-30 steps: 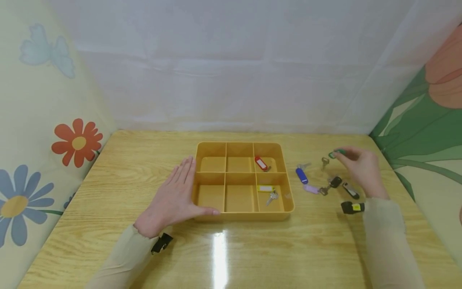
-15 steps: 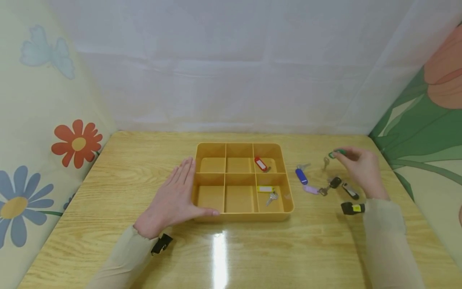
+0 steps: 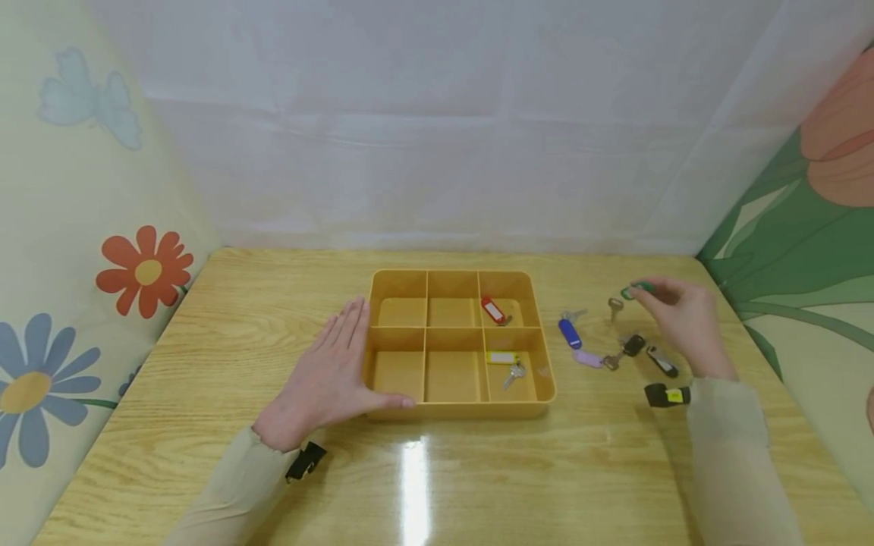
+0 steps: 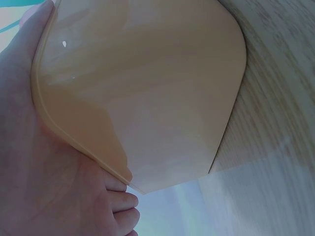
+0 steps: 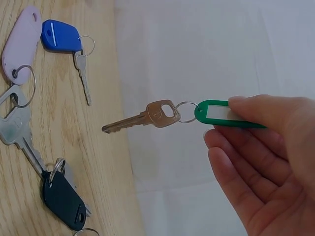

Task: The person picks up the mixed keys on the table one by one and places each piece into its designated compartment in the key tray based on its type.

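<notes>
My left hand [image 3: 317, 375] rests against the left side of the yellow divided tray [image 3: 457, 409], fingers straight, thumb on its front rim. In the left wrist view the tray's outer wall [image 4: 152, 98] shows beside the palm. With thumb and fingertips my right hand [image 3: 686, 322] pinches a green key tag [image 5: 215, 113], and a brass-coloured key [image 5: 160, 114] dangles from its ring above the table. Beneath and beside that hand lie a blue key tag [image 3: 570, 334], a lilac key tag [image 3: 588, 359], a black key tag [image 3: 634, 345] and a dark-and-silver item [image 3: 662, 361].
A red key tag [image 3: 493, 309] with a key lies in the tray's back right compartment. The front right one holds a yellow key tag [image 3: 503, 357] with a silver key [image 3: 514, 374]. Cloth walls stand behind and on both sides of the wooden table [image 3: 259, 303].
The key hanging from the green tag has swung slightly. Both hands and the tray stay in place.
</notes>
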The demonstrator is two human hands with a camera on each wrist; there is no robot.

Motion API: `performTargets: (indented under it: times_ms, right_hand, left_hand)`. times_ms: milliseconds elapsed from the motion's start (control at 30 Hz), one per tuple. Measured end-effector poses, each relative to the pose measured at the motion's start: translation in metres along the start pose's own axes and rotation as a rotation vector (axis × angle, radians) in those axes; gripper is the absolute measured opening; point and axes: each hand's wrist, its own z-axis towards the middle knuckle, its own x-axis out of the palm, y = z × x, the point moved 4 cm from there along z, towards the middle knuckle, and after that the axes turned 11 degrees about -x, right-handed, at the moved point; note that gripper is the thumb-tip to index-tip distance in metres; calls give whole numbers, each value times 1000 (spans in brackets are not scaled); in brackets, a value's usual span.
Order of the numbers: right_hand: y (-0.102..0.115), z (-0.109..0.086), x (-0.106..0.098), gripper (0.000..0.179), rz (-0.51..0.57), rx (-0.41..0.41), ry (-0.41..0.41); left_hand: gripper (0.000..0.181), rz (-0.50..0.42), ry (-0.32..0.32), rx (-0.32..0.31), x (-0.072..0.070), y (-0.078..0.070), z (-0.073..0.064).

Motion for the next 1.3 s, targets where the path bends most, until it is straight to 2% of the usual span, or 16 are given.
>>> performTargets:
  times_ms: [567,833,1300]
  right_hand:
    - [5,-2,-1,54,24,5,3]
    - [9,-2,-2,52,19,-18,-17]
    - [18,-1,-5,49,15,-37,-42]
  left_hand:
    - [147,1,1,4,1,0,0]
    - [147,-2,-31,19,0,0,0]
    - [146,3,-2,14,1,1,0]
